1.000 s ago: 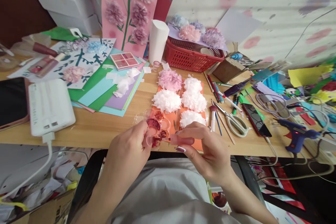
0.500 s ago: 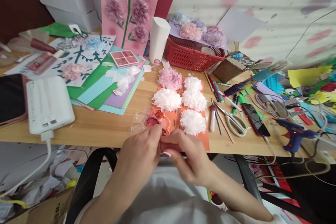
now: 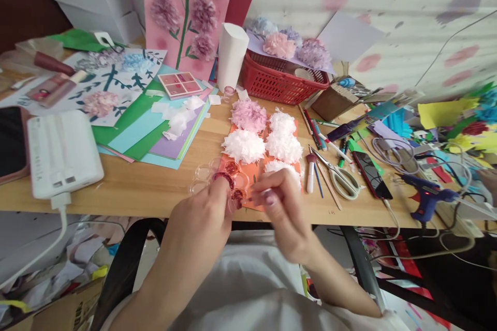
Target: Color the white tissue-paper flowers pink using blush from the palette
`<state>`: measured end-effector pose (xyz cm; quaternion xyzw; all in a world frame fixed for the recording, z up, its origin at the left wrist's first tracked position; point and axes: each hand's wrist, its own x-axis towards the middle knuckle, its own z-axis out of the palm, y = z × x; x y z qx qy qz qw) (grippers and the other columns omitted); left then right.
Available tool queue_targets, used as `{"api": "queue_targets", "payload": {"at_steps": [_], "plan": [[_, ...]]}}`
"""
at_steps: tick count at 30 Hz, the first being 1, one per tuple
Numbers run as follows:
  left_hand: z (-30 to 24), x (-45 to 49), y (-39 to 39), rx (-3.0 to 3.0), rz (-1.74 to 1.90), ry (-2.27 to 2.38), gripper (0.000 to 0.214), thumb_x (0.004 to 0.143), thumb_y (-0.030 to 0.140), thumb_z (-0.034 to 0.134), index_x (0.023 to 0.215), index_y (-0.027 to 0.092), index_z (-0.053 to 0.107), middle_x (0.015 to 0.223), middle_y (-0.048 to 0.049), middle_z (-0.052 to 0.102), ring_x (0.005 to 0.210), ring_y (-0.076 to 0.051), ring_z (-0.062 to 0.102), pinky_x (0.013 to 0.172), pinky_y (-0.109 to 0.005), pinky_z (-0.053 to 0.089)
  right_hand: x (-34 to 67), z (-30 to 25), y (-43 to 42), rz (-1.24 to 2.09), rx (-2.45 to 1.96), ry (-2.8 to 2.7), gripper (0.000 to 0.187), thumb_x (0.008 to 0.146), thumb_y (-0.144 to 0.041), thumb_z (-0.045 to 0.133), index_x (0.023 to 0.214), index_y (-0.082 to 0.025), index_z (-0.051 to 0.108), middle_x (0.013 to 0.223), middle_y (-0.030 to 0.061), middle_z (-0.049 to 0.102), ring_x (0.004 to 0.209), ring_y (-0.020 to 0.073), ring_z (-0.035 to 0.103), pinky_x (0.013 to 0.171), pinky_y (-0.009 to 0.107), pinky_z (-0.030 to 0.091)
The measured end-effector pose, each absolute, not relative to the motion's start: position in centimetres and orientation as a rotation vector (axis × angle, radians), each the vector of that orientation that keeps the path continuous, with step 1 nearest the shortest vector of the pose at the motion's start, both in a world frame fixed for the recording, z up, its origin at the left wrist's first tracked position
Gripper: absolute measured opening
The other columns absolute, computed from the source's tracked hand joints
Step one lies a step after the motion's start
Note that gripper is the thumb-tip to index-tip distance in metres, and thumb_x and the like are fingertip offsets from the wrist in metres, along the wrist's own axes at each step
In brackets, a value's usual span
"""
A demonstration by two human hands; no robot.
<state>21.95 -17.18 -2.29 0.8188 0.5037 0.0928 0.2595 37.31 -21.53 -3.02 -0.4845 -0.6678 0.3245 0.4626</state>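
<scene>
My left hand (image 3: 205, 217) is closed at the near edge of a cluster of small clear plastic pots (image 3: 204, 171), some with dark red or orange contents. Its fingertips grip the pots on the near side and are partly hidden. My right hand (image 3: 285, 209) is blurred, with thumb and fingers pinched just right of the pots; what it pinches is too small to make out. Behind the hands, white tissue-paper flowers (image 3: 244, 146) and one pink paper flower (image 3: 249, 115) lie on orange paper (image 3: 252, 171). My right hand partly covers the nearest white flower.
Right of the flowers lie a makeup brush (image 3: 310, 176), scissors (image 3: 345, 181), a phone (image 3: 371, 176) and a blue glue gun (image 3: 425, 196). A red basket (image 3: 279, 83) stands behind. Coloured paper sheets (image 3: 132, 129), a palette (image 3: 179, 84) and a white power bank (image 3: 64, 155) are at left.
My right hand has moved up and away from my left hand, now overlapping the nearest white flower. My left hand stays by the pots. The view has shifted slightly.
</scene>
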Motion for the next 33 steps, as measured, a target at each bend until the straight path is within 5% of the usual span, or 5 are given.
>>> {"api": "queue_targets", "payload": {"at_steps": [7, 13, 16, 33], "plan": [[-3.9, 19.6, -15.7, 2.225, 0.412, 1.575, 0.015, 0.086, 0.020, 0.043, 0.072, 0.025, 0.041, 0.057, -0.0005, 0.056, 0.056, -0.024, 0.060, 0.054, -0.033, 0.029, 40.2, -2.7, -21.6, 0.821, -1.314, -1.364, 0.023, 0.101, -0.044, 0.053, 0.091, -0.024, 0.058, 0.079, 0.0003, 0.060, 0.072, 0.0141, 0.060, 0.065, 0.026, 0.051], [-4.9, 17.6, -12.7, 1.989, 0.406, 1.893, 0.019, 0.089, 0.039, 0.051, 0.100, 0.024, 0.046, 0.082, -0.0084, 0.075, 0.081, -0.035, 0.070, 0.060, -0.035, 0.036, 42.1, -3.3, -21.2, 0.988, -1.571, -1.373, 0.025, 0.096, -0.044, 0.058, 0.089, -0.020, 0.059, 0.071, -0.0005, 0.062, 0.058, 0.0108, 0.050, 0.051, 0.023, 0.039], [-5.5, 18.1, -12.2, 2.083, 0.275, 1.886, 0.023, 0.090, 0.047, 0.052, 0.096, 0.025, 0.052, 0.082, -0.0082, 0.075, 0.078, -0.036, 0.069, 0.058, -0.036, 0.032, 42.2, -3.9, -21.2, 1.046, -1.604, -1.424, 0.022, 0.096, -0.041, 0.058, 0.093, -0.020, 0.058, 0.072, -0.0008, 0.061, 0.057, 0.0100, 0.049, 0.049, 0.022, 0.038], [-6.0, 18.5, -12.5, 2.104, 0.215, 1.870, 0.022, 0.090, 0.045, 0.047, 0.081, 0.025, 0.051, 0.076, -0.0088, 0.071, 0.074, -0.034, 0.066, 0.059, -0.035, 0.028, 39.4, -5.2, -24.2, 0.941, -1.694, -1.492, 0.011, 0.096, -0.032, 0.058, 0.093, -0.021, 0.054, 0.070, -0.0014, 0.059, 0.057, 0.0126, 0.055, 0.051, 0.025, 0.045]]}}
